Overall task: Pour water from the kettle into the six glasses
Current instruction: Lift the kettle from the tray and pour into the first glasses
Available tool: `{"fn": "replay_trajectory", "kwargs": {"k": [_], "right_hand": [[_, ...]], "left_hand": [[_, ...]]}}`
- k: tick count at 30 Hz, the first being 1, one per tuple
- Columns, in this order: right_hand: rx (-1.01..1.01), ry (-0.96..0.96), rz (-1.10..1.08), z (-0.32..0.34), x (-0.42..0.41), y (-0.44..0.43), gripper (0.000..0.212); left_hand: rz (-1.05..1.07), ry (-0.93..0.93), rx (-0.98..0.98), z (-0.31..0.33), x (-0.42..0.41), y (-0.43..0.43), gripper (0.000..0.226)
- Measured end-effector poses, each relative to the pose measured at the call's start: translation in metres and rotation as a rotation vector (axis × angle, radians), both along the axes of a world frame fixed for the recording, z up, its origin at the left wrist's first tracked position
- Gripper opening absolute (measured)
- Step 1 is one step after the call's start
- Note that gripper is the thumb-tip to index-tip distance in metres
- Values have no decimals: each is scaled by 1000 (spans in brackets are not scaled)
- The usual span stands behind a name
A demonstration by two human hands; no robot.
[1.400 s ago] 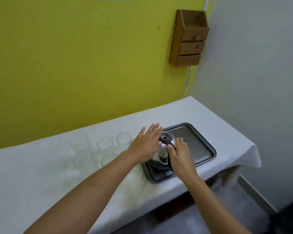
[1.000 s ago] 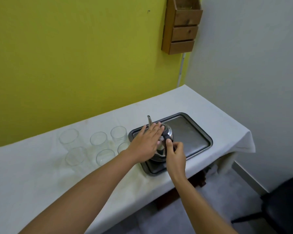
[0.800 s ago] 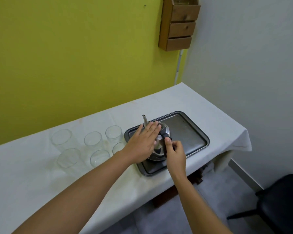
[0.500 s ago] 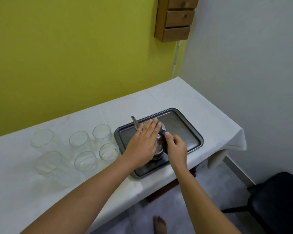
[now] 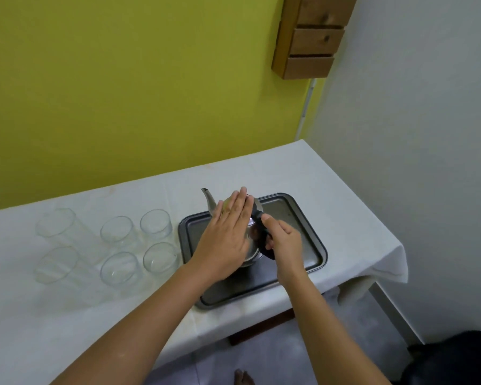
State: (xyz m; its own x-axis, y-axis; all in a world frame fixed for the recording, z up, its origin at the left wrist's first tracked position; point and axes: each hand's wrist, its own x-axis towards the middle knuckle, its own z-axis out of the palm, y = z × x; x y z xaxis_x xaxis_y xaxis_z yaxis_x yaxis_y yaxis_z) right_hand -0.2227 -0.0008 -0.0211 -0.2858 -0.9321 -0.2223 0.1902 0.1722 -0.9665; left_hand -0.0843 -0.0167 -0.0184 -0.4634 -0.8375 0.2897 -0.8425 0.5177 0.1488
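- The kettle (image 5: 249, 234) stands on the tray (image 5: 306, 240), spout towards the six glasses (image 5: 117, 245) left of the tray.
- The right hand (image 5: 282, 240) wraps its handle; the left hand (image 5: 225, 234) lies flat on the lid, fingers together.
- Pouring has not started, I think; next, lift and carry it over the nearest glass.

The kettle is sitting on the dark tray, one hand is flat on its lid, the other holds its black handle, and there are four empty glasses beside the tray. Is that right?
Almost. The head view shows six glasses, not four, in two rows of three beside the tray. The rest holds: the kettle sits on the tray, the left hand lies flat on its lid, and the right hand grips the black handle.
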Motion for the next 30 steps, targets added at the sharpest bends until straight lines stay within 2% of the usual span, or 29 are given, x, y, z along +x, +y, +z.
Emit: {"fn": "replay_trajectory", "kwargs": {"k": [8,12,15,17,23,30], "right_hand": [[-152,32,142,64,20,-25,34],[-197,37,269,91,49,-34,52],[-185,63,339,101,74,-37,33],[-180,67,372,105,91,-36,28],[-146,68,435,108,135,-34,29],[-144,199,481,108,165,-50,32]], "left_hand": [[161,47,-198,64,23,3,65],[278,73,-219,82,51,10,64],[363,101,-220,87,68,16,67],[410,127,-211,89,80,21,69],[482,208,-175,84,117,27,71],[533,269,-150,68,149,25,66]]}}
